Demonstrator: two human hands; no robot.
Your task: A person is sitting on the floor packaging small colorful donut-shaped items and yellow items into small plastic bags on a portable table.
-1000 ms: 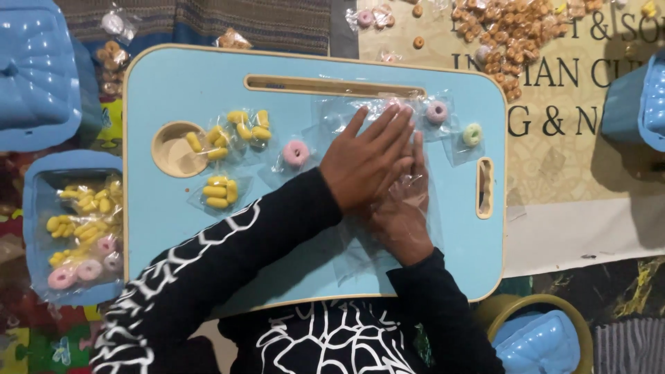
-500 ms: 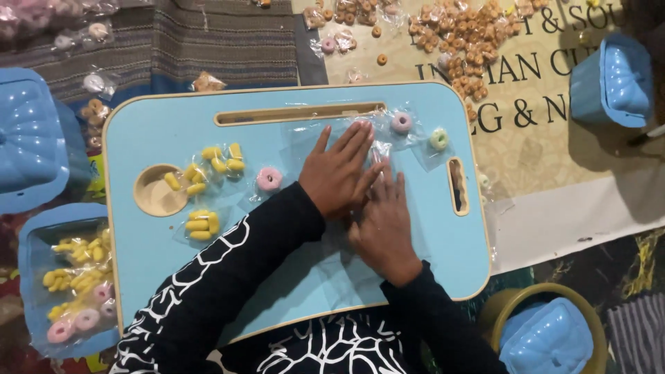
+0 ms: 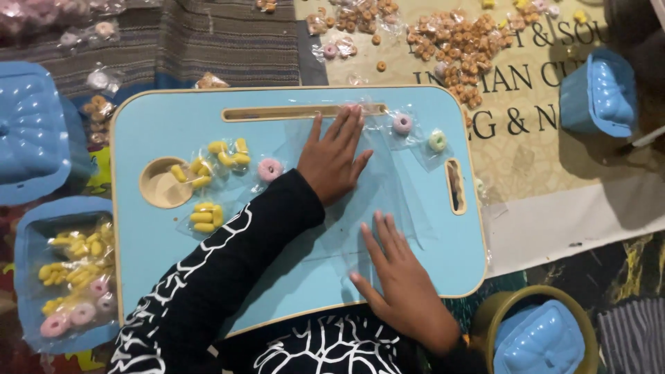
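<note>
My left hand lies flat, fingers spread, on a pile of clear plastic bags in the middle of a light blue lap table. My right hand rests flat, fingers apart, on the near end of the same bags by the table's front edge. Neither hand grips anything. A bagged pink ring sits just left of my left hand. Two small bags of yellow pieces lie further left. A bagged pink ring and a bagged green ring lie to the right.
A blue tub of filled bags stands at the left, with a blue lid above it. Loose brown rings are heaped on the mat beyond the table. Another blue container sits at the right, and an olive bowl at the lower right.
My right hand has slid out from beside my left hand and back toward the table's front edge. My left hand stays flat on the bags.
</note>
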